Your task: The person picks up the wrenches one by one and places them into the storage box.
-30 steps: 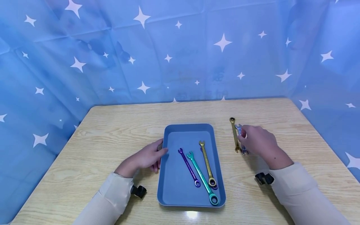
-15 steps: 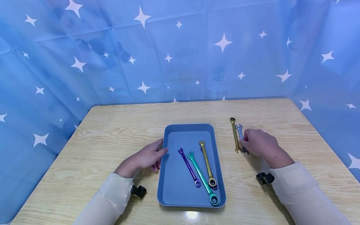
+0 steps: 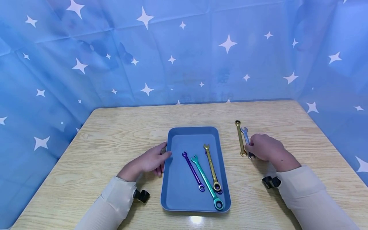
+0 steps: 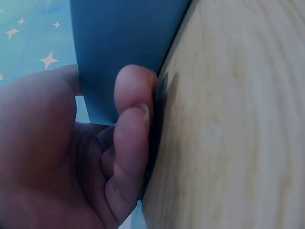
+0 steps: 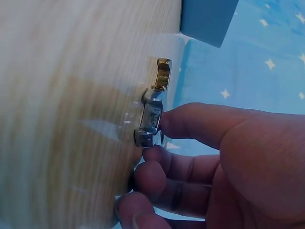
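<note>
My left hand (image 3: 150, 158) grips the left rim of a blue tray (image 3: 176, 195), thumb over the edge and fingers against the outer wall. In the left wrist view, the curled fingers (image 4: 131, 143) lie low beside the tray wall (image 4: 124, 38). On the table to the right, my right hand (image 3: 265, 147) pinches a silver open-ended wrench (image 3: 246, 136) near its lower half. The right wrist view has the thumb against one side of that wrench (image 5: 151, 117) and fingertips at the other. Touching or just beside it lies a gold ratchet wrench (image 3: 240, 135).
Inside the tray are a purple wrench (image 3: 193, 171), a teal wrench (image 3: 205, 179) and a gold wrench (image 3: 212, 166). Another purple wrench (image 3: 220, 191) shows partly from under the gold one. A starry blue curtain (image 3: 198, 51) hangs behind the wooden table (image 3: 129, 127).
My right hand has slid slightly toward me along the silver wrench, so more of its upper end shows. The left hand and tray have not moved.
</note>
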`<act>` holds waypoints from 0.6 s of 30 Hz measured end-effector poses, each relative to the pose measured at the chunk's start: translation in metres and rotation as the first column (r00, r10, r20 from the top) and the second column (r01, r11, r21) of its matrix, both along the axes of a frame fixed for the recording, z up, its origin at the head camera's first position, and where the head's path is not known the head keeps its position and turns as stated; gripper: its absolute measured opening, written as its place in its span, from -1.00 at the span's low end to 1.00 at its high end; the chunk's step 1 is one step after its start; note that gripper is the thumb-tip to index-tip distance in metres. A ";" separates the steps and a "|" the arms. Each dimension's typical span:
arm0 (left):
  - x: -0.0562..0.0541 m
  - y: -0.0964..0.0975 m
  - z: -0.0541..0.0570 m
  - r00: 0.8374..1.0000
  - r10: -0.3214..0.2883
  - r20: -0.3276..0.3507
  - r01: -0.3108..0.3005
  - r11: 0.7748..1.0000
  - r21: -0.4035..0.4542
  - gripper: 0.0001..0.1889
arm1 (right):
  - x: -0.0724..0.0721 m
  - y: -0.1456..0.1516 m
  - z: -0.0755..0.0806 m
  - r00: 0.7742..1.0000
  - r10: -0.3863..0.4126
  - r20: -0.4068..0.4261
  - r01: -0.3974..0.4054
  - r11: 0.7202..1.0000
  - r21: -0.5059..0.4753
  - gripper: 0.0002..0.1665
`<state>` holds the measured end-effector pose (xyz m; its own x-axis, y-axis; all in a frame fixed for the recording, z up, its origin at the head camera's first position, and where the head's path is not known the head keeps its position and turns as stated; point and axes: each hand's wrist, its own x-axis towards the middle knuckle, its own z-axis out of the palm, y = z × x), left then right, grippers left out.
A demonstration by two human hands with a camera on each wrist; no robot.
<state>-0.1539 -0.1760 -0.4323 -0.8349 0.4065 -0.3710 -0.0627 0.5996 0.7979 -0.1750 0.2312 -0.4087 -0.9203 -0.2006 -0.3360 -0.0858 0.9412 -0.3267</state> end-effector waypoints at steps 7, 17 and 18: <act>0.000 0.000 0.000 1.000 -0.005 -0.005 0.005 1.000 -0.001 -0.33 | 0.001 0.001 -0.001 0.999 -0.007 0.035 0.008 1.000 -0.022 -0.52; 0.001 0.000 -0.001 1.000 -0.010 -0.008 0.010 1.000 -0.009 -0.32 | 0.002 0.000 -0.002 1.000 -0.007 0.022 0.008 1.000 -0.030 -0.50; 0.001 0.000 -0.001 1.000 -0.011 -0.009 0.011 1.000 -0.008 -0.32 | 0.002 0.000 -0.002 1.000 -0.007 0.023 0.008 0.999 -0.031 -0.50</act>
